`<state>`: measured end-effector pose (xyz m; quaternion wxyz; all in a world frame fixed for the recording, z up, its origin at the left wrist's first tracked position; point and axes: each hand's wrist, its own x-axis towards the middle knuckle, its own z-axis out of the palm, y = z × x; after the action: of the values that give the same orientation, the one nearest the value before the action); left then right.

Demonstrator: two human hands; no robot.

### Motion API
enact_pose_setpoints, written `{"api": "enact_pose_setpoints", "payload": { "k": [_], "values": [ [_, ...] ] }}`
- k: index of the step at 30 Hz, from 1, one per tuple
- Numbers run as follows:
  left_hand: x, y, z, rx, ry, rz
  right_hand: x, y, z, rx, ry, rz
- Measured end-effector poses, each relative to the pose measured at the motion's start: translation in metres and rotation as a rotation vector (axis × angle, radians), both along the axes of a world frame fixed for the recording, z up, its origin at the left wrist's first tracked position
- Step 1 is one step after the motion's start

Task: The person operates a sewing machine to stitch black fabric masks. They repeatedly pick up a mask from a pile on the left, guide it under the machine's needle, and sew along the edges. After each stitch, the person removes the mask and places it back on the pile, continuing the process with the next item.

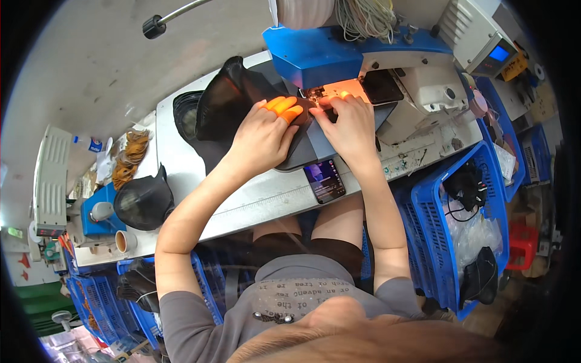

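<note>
A black shoe upper (pixel 227 97) lies on the pale sewing table (pixel 242 212), its right end under the lit needle area of a blue-headed sewing machine (pixel 315 57). My left hand (pixel 266 133), with orange finger cots on several fingers, is closed on the upper just left of the needle, fingertips pressing it from above. Close to the needle, my right hand (pixel 348 124) pinches the edge of the same piece with thumb and forefinger. The spot between my fingertips is small and partly hidden. More black uppers (pixel 186 115) are stacked at the left.
A phone (pixel 325 181) with a lit screen lies at the table's front edge. Another dark phone-like slab (pixel 382 86) sits right of the needle. Blue baskets (pixel 426 224) with black pieces and plastic bags stand at the right. At the left are a black upper (pixel 144 199) and a tape roll (pixel 125 241).
</note>
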<state>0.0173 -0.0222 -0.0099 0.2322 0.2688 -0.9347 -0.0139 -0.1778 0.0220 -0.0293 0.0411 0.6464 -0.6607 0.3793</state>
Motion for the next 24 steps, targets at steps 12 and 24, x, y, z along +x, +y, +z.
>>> {"api": "enact_pose_setpoints", "payload": {
  "k": [12,24],
  "values": [
    [-0.001,-0.028,0.006,0.103,-0.101,-0.032,-0.001,-0.004,0.002,0.071,-0.045,-0.009],
    [0.004,-0.031,0.001,-0.084,-0.096,-0.011,-0.025,0.014,-0.003,-0.143,-0.228,0.192]
  ]
}}
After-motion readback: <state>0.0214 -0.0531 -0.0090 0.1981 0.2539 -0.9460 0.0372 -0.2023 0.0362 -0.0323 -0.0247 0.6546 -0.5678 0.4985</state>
